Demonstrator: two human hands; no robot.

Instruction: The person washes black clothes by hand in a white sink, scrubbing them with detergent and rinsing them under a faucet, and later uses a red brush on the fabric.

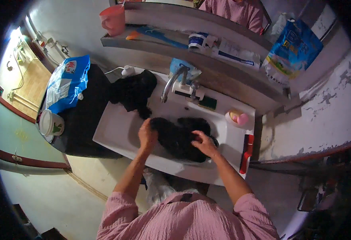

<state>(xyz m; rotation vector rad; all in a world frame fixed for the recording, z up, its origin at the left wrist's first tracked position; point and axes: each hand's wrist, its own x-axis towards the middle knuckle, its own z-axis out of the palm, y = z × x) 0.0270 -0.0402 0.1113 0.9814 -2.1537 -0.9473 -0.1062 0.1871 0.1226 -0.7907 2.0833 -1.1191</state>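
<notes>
Black cloth (pixel 175 140) bunched in the white sink (pixel 113 126), in front of the faucet (pixel 168 89). Left hand (pixel 147 136): grip closed on its left edge. Right hand (pixel 204 144): grip loose, fingers apart over its right side.

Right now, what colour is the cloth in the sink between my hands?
The cloth is black, best seen in the head view.

Black cloth (pixel 177 142) hides part of the sink (pixel 113 130) from me; my view's top edge crops the mirror (pixel 233 12).
</notes>
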